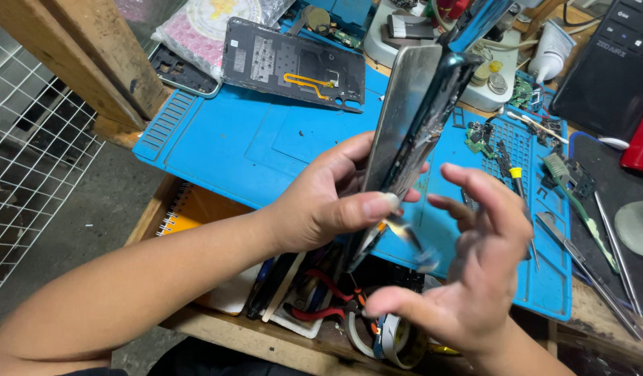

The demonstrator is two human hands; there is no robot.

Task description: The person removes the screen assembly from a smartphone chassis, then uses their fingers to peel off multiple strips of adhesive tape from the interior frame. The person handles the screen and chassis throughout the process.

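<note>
1. Right hand (475, 271): motion-blurred, finger outlines smeared.
2. Small pale strip (408, 237) between the hands: blurred, kind unclear, possibly a thin pick or ribbon.
3. Opened dark smartphone (412, 132): lower end hidden behind left hand (321, 202).
4. Red-handled pliers (321, 296): partly covered by the left hand.
5. Black keyboard (610, 59): cut by top-right edge.

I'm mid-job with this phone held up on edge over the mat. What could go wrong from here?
1. The left hand pinches the phone only near its lower end, so it may slip or tip.
2. The right hand is blurred close beside it and could knock it.
3. A fall could hit the tweezers and loose parts on the blue mat.
</note>
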